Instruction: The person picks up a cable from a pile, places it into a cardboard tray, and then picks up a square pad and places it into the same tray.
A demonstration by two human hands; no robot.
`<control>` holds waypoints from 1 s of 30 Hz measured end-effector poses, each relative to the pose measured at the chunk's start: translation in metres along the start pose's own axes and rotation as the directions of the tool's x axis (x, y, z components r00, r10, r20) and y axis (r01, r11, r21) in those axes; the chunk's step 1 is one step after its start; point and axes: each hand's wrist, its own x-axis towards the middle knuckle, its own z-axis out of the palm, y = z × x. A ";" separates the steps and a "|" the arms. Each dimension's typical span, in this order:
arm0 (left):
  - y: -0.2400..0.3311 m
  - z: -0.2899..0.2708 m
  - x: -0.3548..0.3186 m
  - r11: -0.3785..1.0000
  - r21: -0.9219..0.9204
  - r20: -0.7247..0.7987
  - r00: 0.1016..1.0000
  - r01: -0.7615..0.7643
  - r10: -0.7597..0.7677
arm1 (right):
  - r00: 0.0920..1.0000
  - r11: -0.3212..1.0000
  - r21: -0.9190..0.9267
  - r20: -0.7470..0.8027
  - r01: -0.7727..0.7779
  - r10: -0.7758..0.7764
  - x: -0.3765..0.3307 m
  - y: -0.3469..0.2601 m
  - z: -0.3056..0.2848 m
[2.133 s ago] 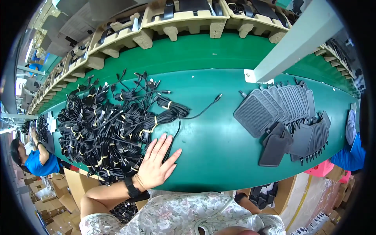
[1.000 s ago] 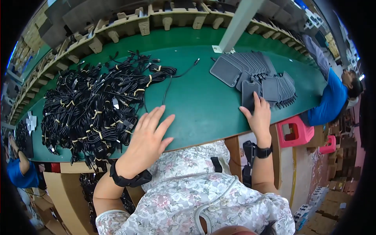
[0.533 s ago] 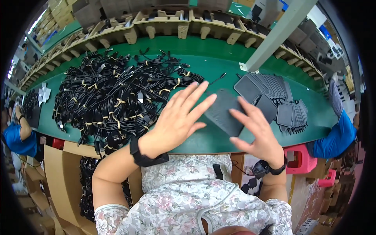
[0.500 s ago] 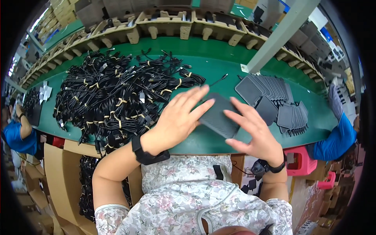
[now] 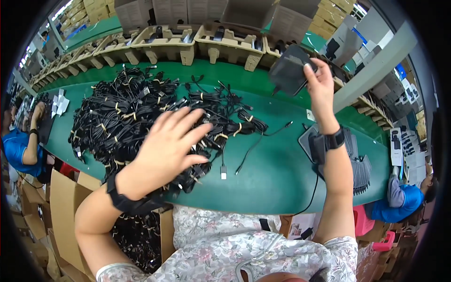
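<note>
My right hand (image 5: pixel 321 84) is raised at the far right, its thumb and fingers pinching the edge of a flat dark grey pad (image 5: pixel 287 70). The pad is squarish with rounded corners, and a short dark stub hangs from its lower left corner. Fingers spread, my left hand (image 5: pixel 164 150) is over the heap of bundled black cables (image 5: pixel 127 105); whether it touches them I cannot tell. A cable with a silver plug (image 5: pixel 223 176) lies just right of that hand. Partly behind my right forearm are rows of similar grey pads (image 5: pixel 358 169).
Moulded brown trays (image 5: pixel 230 47) holding dark devices line the bench's far side. A grey post (image 5: pixel 376 70) rises at the right. An open carton (image 5: pixel 66 202) with black cables stands below the bench at left. Two people in blue sit at the left and right edges.
My right hand has carried the grey pad up and away to the far right. My left hand has left the pad and moved left over the cables. The view has shifted slightly.
</note>
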 end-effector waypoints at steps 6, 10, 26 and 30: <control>-0.083 0.014 -0.047 0.959 0.020 0.040 0.958 0.283 -0.284 | 0.998 0.997 -0.070 0.054 -0.018 0.022 0.077 0.029 0.044; -0.088 0.017 -0.041 0.943 -0.022 0.057 0.942 0.332 -0.330 | 0.992 0.984 -0.167 0.124 0.061 -0.040 0.126 0.057 0.082; -0.098 0.022 -0.038 0.923 -0.077 0.002 0.926 0.376 -0.377 | 0.955 0.591 -0.793 0.271 0.151 0.118 0.223 0.125 0.100; -0.097 0.021 -0.040 0.918 -0.066 -0.007 0.919 0.392 -0.393 | 0.985 0.365 -0.920 0.170 0.147 0.032 0.234 0.124 0.114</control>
